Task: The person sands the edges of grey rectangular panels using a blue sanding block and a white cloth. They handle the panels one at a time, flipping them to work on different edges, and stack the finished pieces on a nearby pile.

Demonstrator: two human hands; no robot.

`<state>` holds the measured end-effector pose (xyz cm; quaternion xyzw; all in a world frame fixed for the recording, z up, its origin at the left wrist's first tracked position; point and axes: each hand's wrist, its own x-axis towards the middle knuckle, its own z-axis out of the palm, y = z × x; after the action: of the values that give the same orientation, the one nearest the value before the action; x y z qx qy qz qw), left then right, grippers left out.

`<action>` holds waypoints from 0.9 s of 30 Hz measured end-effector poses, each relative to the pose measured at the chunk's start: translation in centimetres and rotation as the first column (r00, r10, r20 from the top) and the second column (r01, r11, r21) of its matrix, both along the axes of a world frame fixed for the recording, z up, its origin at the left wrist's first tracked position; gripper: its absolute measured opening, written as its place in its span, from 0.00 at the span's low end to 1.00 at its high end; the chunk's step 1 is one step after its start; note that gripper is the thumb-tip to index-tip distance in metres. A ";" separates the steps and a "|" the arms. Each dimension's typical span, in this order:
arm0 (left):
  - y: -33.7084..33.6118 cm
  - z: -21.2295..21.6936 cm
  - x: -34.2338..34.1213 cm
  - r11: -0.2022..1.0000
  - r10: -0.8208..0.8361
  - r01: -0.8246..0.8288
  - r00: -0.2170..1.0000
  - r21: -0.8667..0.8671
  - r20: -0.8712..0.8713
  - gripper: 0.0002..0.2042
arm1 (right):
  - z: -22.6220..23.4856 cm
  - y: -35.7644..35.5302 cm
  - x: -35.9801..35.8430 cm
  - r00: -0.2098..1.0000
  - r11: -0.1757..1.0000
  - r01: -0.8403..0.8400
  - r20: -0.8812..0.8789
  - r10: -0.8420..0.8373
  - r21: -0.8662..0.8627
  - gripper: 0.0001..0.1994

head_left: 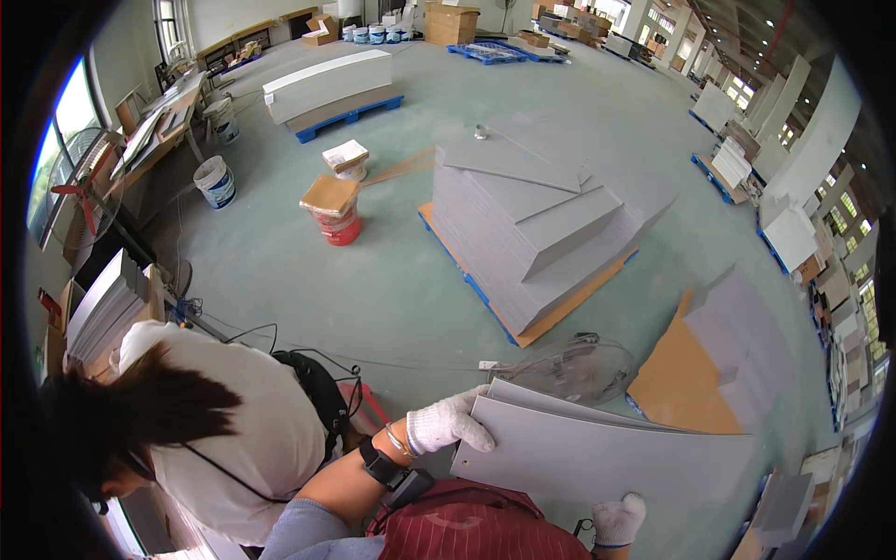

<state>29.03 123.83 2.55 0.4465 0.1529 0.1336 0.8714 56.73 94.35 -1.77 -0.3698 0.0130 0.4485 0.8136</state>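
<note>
A few flat grey panels (597,457) lie together in front of my body, their far edges slightly fanned apart. My left hand (453,423), in a white knit glove, is closed around their left end, with the thumb over the top face. A small hole shows near that end of the top panel. At the near edge of the panels, my right hand (617,521), gloved as well, grips with its fingers partly hidden below. A dark strap with a small box (397,474) circles my left forearm, and a dark red striped apron (467,523) covers my front.
A co-worker in a white shirt (243,425) bends at my left. Ahead stands a pallet stack of grey boards (551,219); beyond my panels are a floor fan (583,364) and another board stack (737,345). A red bucket (336,224) and cables (345,373) are on the floor.
</note>
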 end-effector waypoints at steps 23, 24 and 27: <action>50.7 -3.9 5.4 0.902 0.396 -0.428 0.870 -0.054 -0.292 0.33 | -2.1 58.7 5.9 0.967 0.975 -0.221 -0.133 0.219 -0.002 0.19; 54.0 -4.4 5.7 0.903 0.385 -0.425 0.863 -0.058 -0.327 0.33 | -3.0 61.7 5.9 0.965 0.976 -0.217 -0.151 0.214 -0.002 0.19; 61.9 -5.6 6.0 0.906 0.348 -0.417 0.836 -0.078 -0.424 0.32 | -5.2 68.4 6.1 0.955 0.980 -0.197 -0.234 0.185 -0.029 0.18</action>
<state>35.04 185.71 -3.08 0.3500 0.4249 0.1980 0.8110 62.78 162.80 -7.01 -0.3359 0.0831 0.5643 0.7496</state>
